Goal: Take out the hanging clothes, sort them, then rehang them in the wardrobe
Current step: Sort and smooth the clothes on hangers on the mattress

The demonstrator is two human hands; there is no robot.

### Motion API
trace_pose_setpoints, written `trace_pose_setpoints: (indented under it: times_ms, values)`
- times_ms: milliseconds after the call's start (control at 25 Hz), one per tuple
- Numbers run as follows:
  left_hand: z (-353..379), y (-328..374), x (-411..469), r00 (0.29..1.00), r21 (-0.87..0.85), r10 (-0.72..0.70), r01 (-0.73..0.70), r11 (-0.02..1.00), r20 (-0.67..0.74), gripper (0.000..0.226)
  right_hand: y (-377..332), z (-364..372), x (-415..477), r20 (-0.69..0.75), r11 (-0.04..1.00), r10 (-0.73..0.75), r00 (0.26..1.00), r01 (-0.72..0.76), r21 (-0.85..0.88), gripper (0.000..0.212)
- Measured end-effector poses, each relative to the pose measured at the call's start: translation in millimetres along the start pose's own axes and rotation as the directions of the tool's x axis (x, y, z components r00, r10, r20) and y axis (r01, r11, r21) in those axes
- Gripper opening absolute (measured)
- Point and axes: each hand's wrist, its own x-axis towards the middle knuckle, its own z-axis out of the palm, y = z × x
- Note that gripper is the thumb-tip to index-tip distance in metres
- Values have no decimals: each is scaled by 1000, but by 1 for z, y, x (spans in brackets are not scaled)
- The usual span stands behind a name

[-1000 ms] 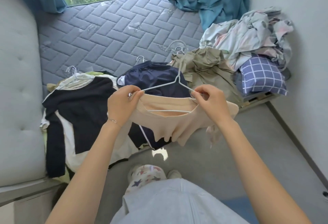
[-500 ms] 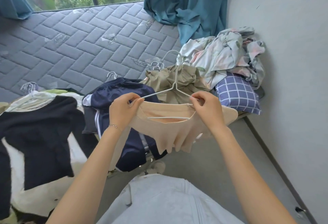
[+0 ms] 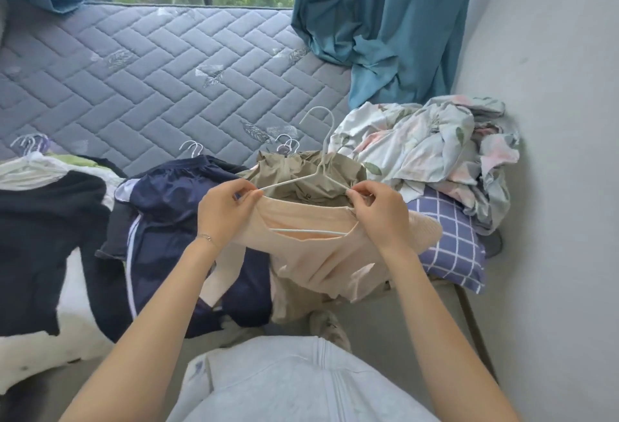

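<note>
A person held a peach top (image 3: pixel 321 261) on a white hanger (image 3: pixel 320 172).
The grip of the left hand (image 3: pixel 224 210) and of the right hand (image 3: pixel 378 214) pinched its neckline, above clothes (image 3: pixel 174 207) on a mattress (image 3: pixel 134 87).

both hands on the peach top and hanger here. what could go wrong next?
1. The neckline of the peach top looks wide. The left hand and right hand pinch it at the ends of the white hanger, so it may slide off once released.
2. The hanger is held over the olive garment and the hooks behind it; lowering it there might tangle them.
</note>
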Motion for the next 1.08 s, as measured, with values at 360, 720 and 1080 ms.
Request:
trace_pose_setpoints:
  times_ms: [360, 720, 1080]
  values:
    - [116, -2, 64, 992, 107, -77, 87, 990, -96, 25, 95, 41, 121, 201, 989, 58, 978, -84, 123, 8]
    - [245, -161, 173, 991, 262, -96, 117, 958, -94, 20, 196, 239, 252, 355, 999, 10, 935, -23, 33, 10]
    - [302, -232, 197, 996, 244, -63, 77, 967, -63, 18, 241, 324, 267, 330, 982, -56, 942, 111, -151, 23]
